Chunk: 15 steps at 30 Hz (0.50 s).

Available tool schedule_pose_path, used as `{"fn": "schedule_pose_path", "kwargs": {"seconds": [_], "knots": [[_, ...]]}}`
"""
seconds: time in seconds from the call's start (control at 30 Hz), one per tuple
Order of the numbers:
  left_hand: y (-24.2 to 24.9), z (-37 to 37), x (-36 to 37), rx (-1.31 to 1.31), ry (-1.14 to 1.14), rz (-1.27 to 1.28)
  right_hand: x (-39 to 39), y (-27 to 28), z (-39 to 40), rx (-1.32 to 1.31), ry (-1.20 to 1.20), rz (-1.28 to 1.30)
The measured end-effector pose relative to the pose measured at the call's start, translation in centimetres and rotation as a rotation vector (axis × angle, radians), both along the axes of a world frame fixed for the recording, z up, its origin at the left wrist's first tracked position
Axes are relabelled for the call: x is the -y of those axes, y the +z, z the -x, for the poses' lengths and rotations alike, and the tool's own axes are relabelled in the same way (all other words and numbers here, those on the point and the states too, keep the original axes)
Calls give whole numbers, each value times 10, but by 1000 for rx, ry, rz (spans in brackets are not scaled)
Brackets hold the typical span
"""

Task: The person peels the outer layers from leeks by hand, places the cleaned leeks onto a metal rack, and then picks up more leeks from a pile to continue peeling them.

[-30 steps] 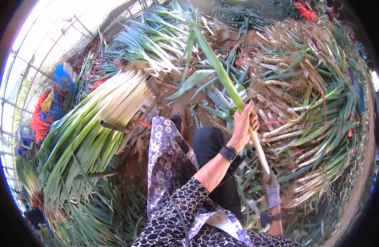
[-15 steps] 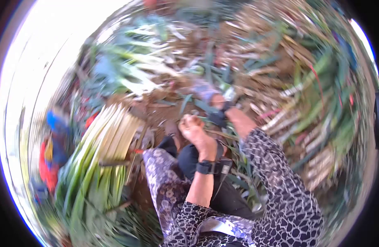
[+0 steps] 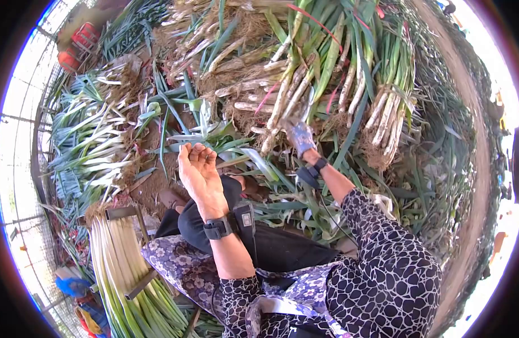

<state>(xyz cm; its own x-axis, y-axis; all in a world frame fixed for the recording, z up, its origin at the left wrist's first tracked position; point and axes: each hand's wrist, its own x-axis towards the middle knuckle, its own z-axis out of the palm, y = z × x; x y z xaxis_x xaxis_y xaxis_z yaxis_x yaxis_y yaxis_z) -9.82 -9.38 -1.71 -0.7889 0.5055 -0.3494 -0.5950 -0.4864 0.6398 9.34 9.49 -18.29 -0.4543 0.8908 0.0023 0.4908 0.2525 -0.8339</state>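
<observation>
My left hand [image 3: 200, 172] is bare, palm up in front of my knees, its fingers loosely curled and holding nothing. A black strap [image 3: 219, 227] circles that wrist. My right hand [image 3: 300, 137] wears a patterned fabric glove and reaches forward to the leeks [image 3: 290, 96] in the heap. Its fingertips overlap their white stalks near the roots; I cannot tell whether they are closed on them. A dark band [image 3: 313, 172] sits on the right wrist. Below and between my hands lie loose green leaves [image 3: 259, 163].
On my left, trimmed leeks [image 3: 121, 253] rest in a metal frame [image 3: 121, 212]. Beyond them, more leeks [image 3: 96, 141] lie in a row on the ground. A tied bunch [image 3: 390, 118] with roots lies to the right. An orange-red object [image 3: 85, 35] stands at the far left.
The view has swung right and steadied. My right hand now reaches the leek stalks in the heap; my left hand is still raised with curled fingers.
</observation>
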Motion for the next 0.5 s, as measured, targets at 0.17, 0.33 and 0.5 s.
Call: {"fn": "schedule_pose_path", "kwargs": {"seconds": [0.17,0.33,0.5], "knots": [[0,-10,-13,1,-103,-18,-5,9,42,-248,-146,173],[5,-19,-24,21,-146,12,-14,-45,89,232,-343,-45],[3,-17,-26,17,-218,-24,-40,-67,107,-29,-355,138]]}}
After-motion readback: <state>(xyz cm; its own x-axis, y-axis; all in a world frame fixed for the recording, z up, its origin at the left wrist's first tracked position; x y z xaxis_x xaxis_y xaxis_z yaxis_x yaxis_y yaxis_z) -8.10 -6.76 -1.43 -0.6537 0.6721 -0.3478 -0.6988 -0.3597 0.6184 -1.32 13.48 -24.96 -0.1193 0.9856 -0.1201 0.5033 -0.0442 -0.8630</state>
